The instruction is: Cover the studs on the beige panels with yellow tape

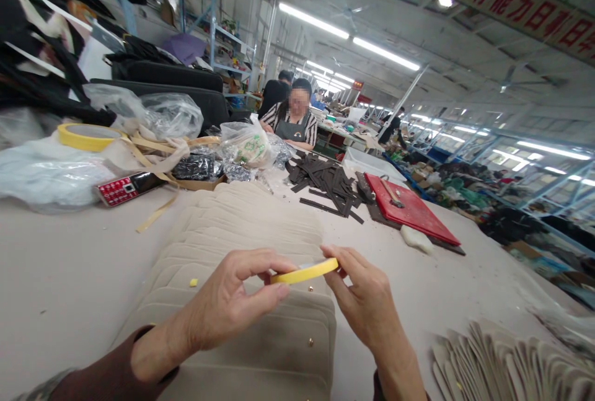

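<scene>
Between my hands is a narrow roll of yellow tape (307,273), held nearly edge-on above the table. My left hand (237,295) grips its left side between thumb and fingers. On its right side, my right hand (360,283) pinches the rim with thumb and fingertips. Beneath them lies a long overlapping row of beige fabric pieces (242,221), some with small metal studs along the right edge. A small yellow scrap (193,282) rests on the pieces left of my hands.
Dark strips (325,181) lie in a pile ahead. A hammer (392,192) rests on a red board (413,209) at right. A larger yellow tape roll (88,137), plastic bags and a phone-like red item (130,188) are left. More beige pieces (506,364) stand front right. A person (297,119) sits opposite.
</scene>
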Motion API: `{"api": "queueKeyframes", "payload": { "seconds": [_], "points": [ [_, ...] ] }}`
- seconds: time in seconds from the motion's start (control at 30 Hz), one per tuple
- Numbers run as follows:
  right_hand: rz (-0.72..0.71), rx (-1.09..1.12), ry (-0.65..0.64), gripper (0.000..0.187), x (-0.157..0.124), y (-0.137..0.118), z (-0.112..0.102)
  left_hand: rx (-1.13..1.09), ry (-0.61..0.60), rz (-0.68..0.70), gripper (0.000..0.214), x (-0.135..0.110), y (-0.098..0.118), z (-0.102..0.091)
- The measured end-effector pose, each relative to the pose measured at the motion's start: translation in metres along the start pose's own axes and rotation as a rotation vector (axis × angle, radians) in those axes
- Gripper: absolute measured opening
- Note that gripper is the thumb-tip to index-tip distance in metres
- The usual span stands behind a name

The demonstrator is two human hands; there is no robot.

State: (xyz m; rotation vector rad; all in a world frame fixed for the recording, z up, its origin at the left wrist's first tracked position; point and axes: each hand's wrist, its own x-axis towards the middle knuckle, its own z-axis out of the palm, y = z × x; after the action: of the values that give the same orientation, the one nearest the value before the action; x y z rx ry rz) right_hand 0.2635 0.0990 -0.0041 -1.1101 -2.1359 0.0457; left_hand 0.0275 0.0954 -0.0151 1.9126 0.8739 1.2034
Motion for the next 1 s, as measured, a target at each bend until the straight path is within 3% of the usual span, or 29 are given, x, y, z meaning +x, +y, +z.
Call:
{"api": "queueKeyframes", "payload": {
  "seconds": [1.0],
  "points": [
    [-0.143,-0.248,0.047,0.028,0.002,-0.02,-0.006,-0.053,-0.072,-0.039,0.02,0.001,-0.002,0.001]
  ]
}}
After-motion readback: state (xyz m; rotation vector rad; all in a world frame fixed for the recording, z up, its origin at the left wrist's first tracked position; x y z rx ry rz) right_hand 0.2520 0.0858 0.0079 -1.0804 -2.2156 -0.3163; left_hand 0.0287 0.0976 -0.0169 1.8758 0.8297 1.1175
